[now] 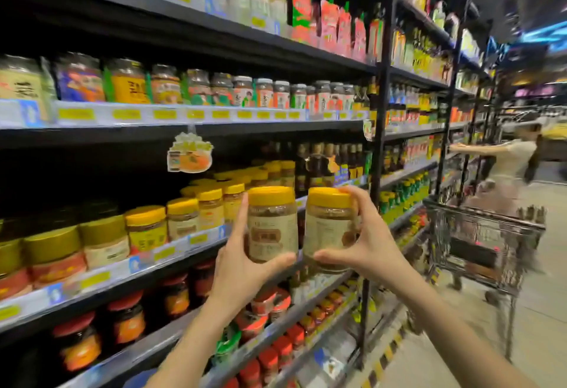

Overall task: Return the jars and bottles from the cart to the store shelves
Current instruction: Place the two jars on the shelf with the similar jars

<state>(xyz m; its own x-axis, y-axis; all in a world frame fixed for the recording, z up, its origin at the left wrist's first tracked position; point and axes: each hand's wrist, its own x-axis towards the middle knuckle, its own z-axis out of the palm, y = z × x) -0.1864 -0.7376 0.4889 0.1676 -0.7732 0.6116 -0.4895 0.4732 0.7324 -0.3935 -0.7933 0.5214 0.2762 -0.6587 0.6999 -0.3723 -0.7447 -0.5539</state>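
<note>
Two clear jars with yellow lids and beige labels are held up side by side in front of the shelves. My left hand (242, 265) grips the left jar (272, 225) from below and behind, forefinger up its side. My right hand (365, 240) grips the right jar (329, 228), fingers over the lid and thumb under the base. Both jars hang just in front of the shelf (171, 252) that carries a row of matching yellow-lidded jars (211, 206). The cart (484, 243) stands to the right in the aisle.
Red-lidded jars (125, 320) fill the shelf below, dark bottles (325, 163) stand farther along, and labelled jars (196, 86) line the shelf above. A black upright post (372, 191) divides the shelf bays. A person (515, 166) reaches to a shelf beyond the cart.
</note>
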